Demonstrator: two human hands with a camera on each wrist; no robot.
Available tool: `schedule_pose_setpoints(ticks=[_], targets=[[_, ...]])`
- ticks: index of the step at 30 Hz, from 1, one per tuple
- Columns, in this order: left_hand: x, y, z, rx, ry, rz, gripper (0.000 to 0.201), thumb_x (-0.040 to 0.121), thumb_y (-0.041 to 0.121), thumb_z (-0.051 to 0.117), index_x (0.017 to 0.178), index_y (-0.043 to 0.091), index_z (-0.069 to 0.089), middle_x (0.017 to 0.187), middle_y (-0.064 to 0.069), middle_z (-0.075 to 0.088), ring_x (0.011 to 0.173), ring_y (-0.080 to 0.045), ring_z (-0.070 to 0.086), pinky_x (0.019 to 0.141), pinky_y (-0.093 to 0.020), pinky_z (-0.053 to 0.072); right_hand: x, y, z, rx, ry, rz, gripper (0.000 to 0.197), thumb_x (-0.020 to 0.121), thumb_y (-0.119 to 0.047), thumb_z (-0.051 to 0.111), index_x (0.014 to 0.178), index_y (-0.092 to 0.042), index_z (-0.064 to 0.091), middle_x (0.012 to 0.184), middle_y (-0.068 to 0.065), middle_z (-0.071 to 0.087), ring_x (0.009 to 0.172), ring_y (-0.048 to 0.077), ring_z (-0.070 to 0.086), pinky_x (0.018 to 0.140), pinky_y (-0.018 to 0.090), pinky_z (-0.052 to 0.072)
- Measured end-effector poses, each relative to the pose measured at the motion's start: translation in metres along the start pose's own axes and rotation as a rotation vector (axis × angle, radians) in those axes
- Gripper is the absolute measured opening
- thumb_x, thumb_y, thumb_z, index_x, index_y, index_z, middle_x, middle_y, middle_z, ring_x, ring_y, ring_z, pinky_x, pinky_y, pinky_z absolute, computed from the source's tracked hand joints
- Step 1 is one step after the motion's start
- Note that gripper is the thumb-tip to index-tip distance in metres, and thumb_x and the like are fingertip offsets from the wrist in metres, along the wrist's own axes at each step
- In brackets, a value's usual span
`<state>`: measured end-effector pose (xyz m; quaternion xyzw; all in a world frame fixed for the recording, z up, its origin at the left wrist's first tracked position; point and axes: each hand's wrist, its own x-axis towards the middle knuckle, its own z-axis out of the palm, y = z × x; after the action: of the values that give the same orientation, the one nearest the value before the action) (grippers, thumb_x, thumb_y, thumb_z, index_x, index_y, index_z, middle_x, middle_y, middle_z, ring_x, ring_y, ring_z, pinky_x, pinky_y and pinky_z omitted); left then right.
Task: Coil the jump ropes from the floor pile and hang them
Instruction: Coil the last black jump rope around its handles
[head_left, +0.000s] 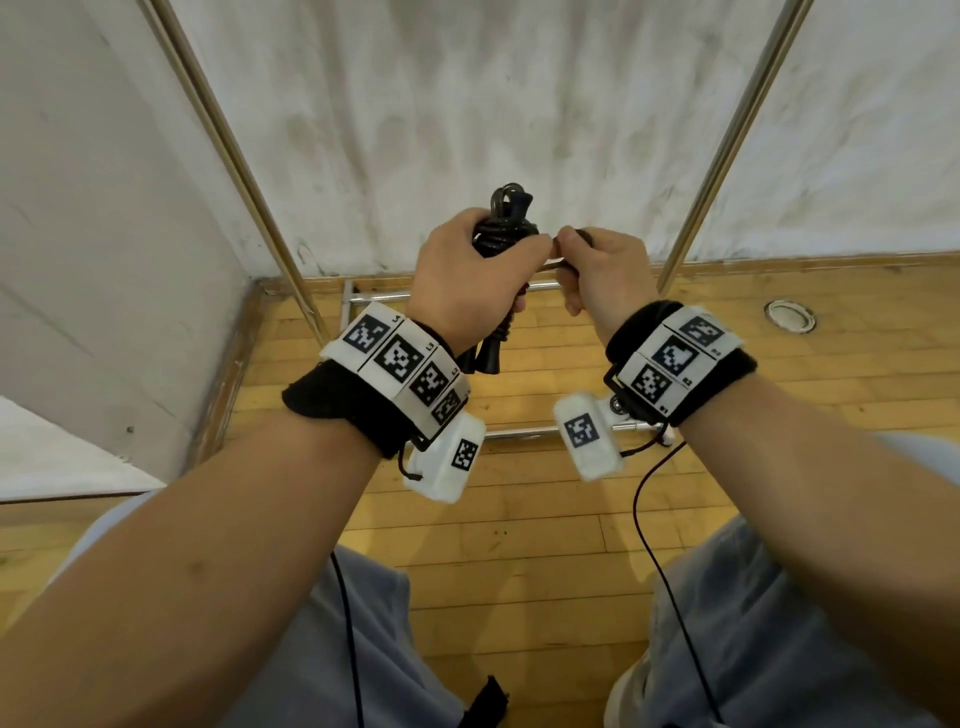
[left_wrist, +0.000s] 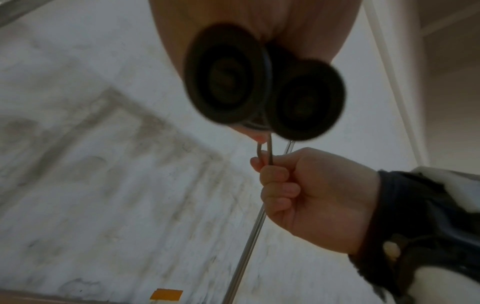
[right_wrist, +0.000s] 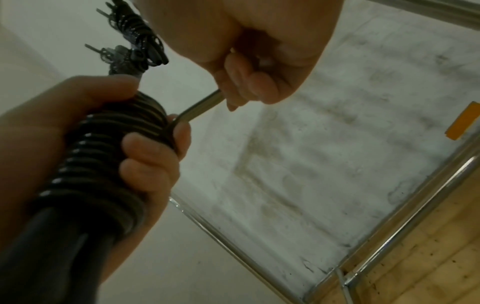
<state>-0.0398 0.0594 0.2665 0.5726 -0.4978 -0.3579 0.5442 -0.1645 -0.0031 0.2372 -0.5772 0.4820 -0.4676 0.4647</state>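
A black jump rope (head_left: 503, 228) is bundled in front of me, its cord wound in tight turns (right_wrist: 114, 148) around the two handles. My left hand (head_left: 467, 275) grips this bundle upright. The handles' round end caps (left_wrist: 226, 76) fill the left wrist view, and their lower ends (head_left: 483, 356) stick out below my fist. My right hand (head_left: 602, 270), just right of the bundle, is closed around a short loop of the cord (left_wrist: 267, 153) and holds it taut away from the coil (right_wrist: 202, 105). Frayed cord ends (right_wrist: 135, 41) poke out above the left fist.
A metal rack stands ahead, with slanted poles (head_left: 228, 156) (head_left: 727, 150) and low base bars (head_left: 519, 432) on the wooden floor (head_left: 519, 519). A white sheeted wall (head_left: 467, 104) is behind it. A round floor socket (head_left: 790, 315) lies at right. Thin black cables (head_left: 654, 545) hang from my wrists.
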Motion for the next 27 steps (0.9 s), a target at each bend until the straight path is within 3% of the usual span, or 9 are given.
schedule_pose_setpoints(ticks=[4,7,11,16,19,21,23,24,27], targets=[[0.004,-0.007,-0.003,0.018,-0.062,-0.049,0.022,0.08,0.032,0.069,0.092,0.015,0.06,0.071,-0.005,0.067,0.049,-0.014,0.061,0.048,-0.026,0.049,0.004,0.007,0.004,0.001,0.02,0.019,0.033,0.095,-0.017,0.049,0.065,-0.011,0.06,0.041,-0.005,0.047,0.035,0.013,0.037,0.041,0.026,0.033],[0.009,-0.017,-0.006,0.047,-0.125,-0.096,0.028,0.086,0.029,0.067,0.102,0.016,0.05,0.079,-0.004,0.065,0.053,-0.007,0.061,0.05,-0.02,0.05,0.004,0.007,0.005,-0.012,0.003,-0.029,0.029,0.096,-0.019,0.048,0.072,-0.013,0.062,0.044,-0.003,0.05,0.037,0.015,0.042,0.044,0.027,0.037],[0.013,-0.021,-0.009,0.086,-0.065,-0.106,0.03,0.086,0.023,0.068,0.104,0.013,0.046,0.079,0.0,0.059,0.053,0.002,0.058,0.053,-0.015,0.049,0.004,-0.005,0.001,0.121,-0.113,-0.058,0.017,0.094,-0.018,0.055,0.08,-0.01,0.063,0.05,-0.003,0.056,0.042,0.015,0.049,0.046,0.026,0.045],[0.015,-0.01,-0.012,0.131,0.002,0.005,0.037,0.076,0.004,0.066,0.107,0.018,0.053,0.08,0.006,0.057,0.059,-0.003,0.056,0.058,-0.018,0.051,-0.002,-0.017,0.006,0.092,-0.129,-0.106,0.014,0.091,-0.007,0.057,0.078,-0.008,0.062,0.062,0.003,0.058,0.05,0.012,0.055,0.056,0.026,0.051],[0.011,0.004,-0.015,0.17,-0.031,0.067,0.041,0.075,0.004,0.069,0.112,0.017,0.058,0.078,0.009,0.058,0.057,0.004,0.057,0.056,-0.011,0.047,-0.007,-0.031,0.003,0.014,-0.067,-0.163,0.016,0.09,-0.011,0.06,0.075,-0.012,0.067,0.069,0.0,0.063,0.056,0.007,0.06,0.063,0.025,0.055],[0.007,0.016,-0.015,0.162,-0.052,0.077,0.033,0.077,0.021,0.076,0.107,0.016,0.062,0.078,0.008,0.06,0.059,0.005,0.059,0.056,-0.01,0.046,-0.013,-0.046,-0.002,0.008,-0.07,-0.199,0.017,0.088,-0.01,0.06,0.074,-0.011,0.068,0.069,0.002,0.065,0.057,0.008,0.062,0.061,0.026,0.055],[0.003,0.033,-0.013,0.125,-0.088,0.068,0.034,0.08,0.046,0.071,0.095,0.016,0.066,0.077,0.006,0.062,0.062,-0.001,0.058,0.057,-0.014,0.046,-0.017,-0.064,-0.007,0.023,-0.062,-0.24,0.016,0.087,-0.007,0.06,0.074,-0.006,0.069,0.065,0.005,0.065,0.056,0.013,0.062,0.059,0.027,0.055],[0.003,0.042,-0.011,0.111,-0.097,0.063,0.035,0.082,0.049,0.066,0.087,0.015,0.067,0.072,0.007,0.06,0.058,-0.002,0.055,0.055,-0.014,0.043,-0.02,-0.073,-0.01,0.024,-0.046,-0.262,0.015,0.086,-0.006,0.06,0.074,-0.004,0.069,0.062,0.005,0.064,0.054,0.013,0.062,0.057,0.027,0.054],[0.0,0.068,-0.008,0.108,-0.116,0.065,0.018,0.085,0.021,0.064,0.069,0.013,0.066,0.057,0.009,0.056,0.048,-0.003,0.05,0.046,-0.016,0.039,-0.029,-0.101,-0.02,-0.028,0.0,-0.32,0.013,0.084,-0.004,0.061,0.072,-0.006,0.067,0.055,0.002,0.062,0.047,0.011,0.059,0.051,0.024,0.051]])
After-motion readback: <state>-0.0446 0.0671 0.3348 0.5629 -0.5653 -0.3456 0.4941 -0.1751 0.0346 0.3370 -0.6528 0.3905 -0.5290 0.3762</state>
